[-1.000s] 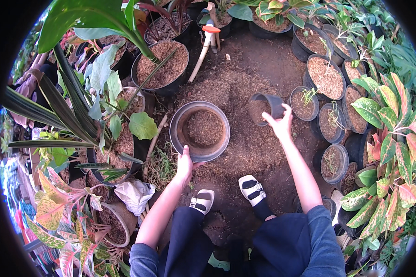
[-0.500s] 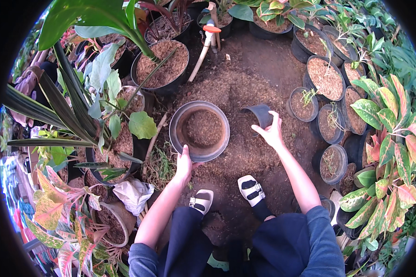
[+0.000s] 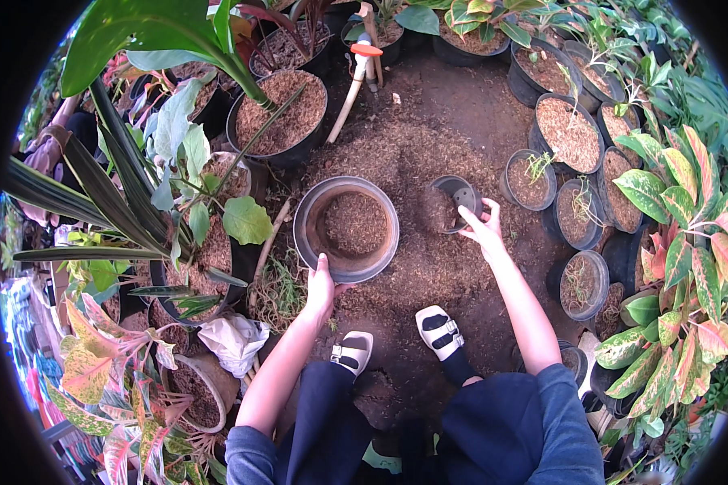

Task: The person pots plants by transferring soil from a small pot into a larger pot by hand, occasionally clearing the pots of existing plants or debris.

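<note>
Large grey pot point(image 3: 378, 260), ctr-left of your view, sits mouth up w/ loose brown mix inside. Your L hand point(image 3: 322, 289) grips its near rim, thumb up against the edge, fingers tucked low round the wall; forearm slants up & R from lower edge. Next R, small dark pot point(image 3: 464, 196) is over the brown litter on the ground point(image 3: 416, 153); can't tell if touching. Your R hand point(image 3: 482, 228) holds its R side, forearm slanting up & L.
</note>
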`<state>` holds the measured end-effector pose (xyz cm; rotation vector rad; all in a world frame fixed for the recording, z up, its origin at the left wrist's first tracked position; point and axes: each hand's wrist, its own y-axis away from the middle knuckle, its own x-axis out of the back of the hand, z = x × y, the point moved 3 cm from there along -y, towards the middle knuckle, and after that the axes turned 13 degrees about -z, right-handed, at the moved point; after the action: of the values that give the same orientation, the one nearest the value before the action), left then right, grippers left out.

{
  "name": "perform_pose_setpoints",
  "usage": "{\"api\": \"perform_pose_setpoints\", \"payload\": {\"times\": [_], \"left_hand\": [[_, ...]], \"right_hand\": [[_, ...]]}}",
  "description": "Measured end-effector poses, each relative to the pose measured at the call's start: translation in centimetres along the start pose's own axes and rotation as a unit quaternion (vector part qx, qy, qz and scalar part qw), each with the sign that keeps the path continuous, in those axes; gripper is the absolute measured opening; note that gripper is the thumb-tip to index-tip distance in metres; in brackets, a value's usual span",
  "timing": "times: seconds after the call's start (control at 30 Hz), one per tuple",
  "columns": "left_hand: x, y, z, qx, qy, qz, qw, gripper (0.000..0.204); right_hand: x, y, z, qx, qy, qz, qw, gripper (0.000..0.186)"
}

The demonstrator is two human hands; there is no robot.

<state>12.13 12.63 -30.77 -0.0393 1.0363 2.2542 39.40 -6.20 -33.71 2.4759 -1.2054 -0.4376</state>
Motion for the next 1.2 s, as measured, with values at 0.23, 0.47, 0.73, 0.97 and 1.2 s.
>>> {"api": "perform_pose_setpoints", "payload": {"times": [0.23, 0.47, 0.73, 0.97, 1.2], "left_hand": [[-0.5, 0.1, 0.4, -0.023, 0.003, -0.037, 0.999, 0.049], [0.2, -0.8, -0.5, -0.024, 0.054, -0.093, 0.994, 0.048], [-3.0, 4.3, 3.3, -0.033, 0.01, -0.115, 0.993, 0.046], [-7.4, 11.8, 9.5, -0.005, 0.137, -0.224, 0.965, 0.046], [-11.9, 20.6, 13.0, -0.077, 0.132, -0.229, 0.961, 0.046]], "right_hand": [[0.4, 1.2, -0.6, -0.03, -0.087, -0.018, 0.996, 0.068], [-1.2, 3.4, -3.9, 0.002, -0.121, -0.043, 0.992, 0.061], [-3.7, 9.5, -13.2, 0.086, -0.046, -0.087, 0.991, 0.055], [-7.6, 16.9, -23.9, 0.179, 0.035, -0.102, 0.978, 0.067], [-10.4, 22.4, -28.5, 0.325, 0.154, -0.016, 0.933, 0.077]]}}
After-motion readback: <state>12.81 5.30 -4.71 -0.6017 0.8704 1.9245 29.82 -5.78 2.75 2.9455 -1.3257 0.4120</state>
